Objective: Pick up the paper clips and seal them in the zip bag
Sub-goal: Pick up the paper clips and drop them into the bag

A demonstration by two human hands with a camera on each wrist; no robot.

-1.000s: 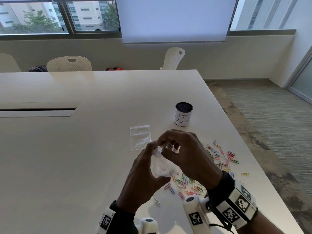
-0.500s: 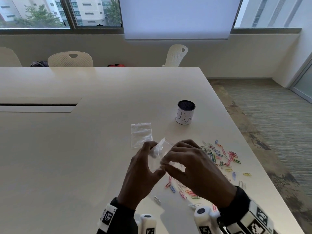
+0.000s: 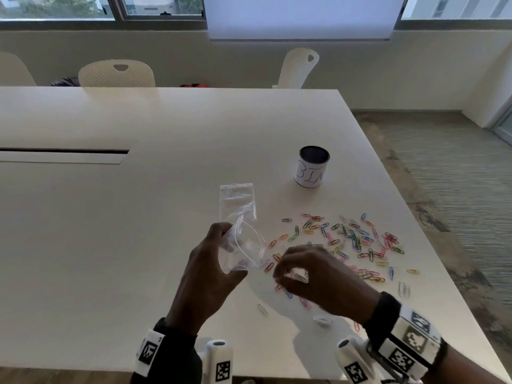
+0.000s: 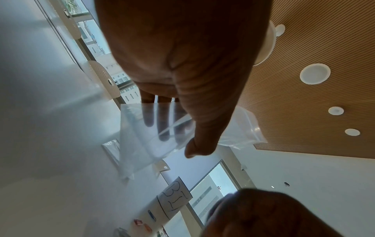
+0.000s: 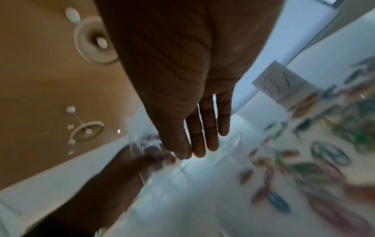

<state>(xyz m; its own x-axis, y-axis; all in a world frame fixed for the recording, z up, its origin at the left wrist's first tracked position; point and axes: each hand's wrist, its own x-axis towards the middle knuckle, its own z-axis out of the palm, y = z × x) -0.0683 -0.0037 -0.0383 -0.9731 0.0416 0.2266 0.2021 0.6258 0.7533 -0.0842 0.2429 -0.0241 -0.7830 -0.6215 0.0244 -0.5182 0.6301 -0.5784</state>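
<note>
A clear zip bag (image 3: 246, 245) with its mouth gaping open is held up in my left hand (image 3: 227, 239). The left wrist view shows that hand (image 4: 178, 139) with its thumb on the front of the bag (image 4: 138, 144) and its fingers behind it. My right hand (image 3: 293, 274) is low over the table just right of the bag. Its thumb and fingertips pinch a greenish paper clip (image 3: 299, 277). In the blurred right wrist view its thumb meets the fingers (image 5: 202, 144). Several coloured paper clips (image 3: 354, 239) lie scattered on the white table (image 3: 110, 245).
A second, flat zip bag (image 3: 237, 200) lies on the table behind the held one. A white cup with handwriting (image 3: 312, 170) stands further back. The table's right edge (image 3: 432, 245) runs close to the clips. White chairs (image 3: 116, 73) line the far side.
My right hand has left the bag's mouth and dropped right and toward me, onto the clips. The left hand now holds the bag alone, with its mouth open.
</note>
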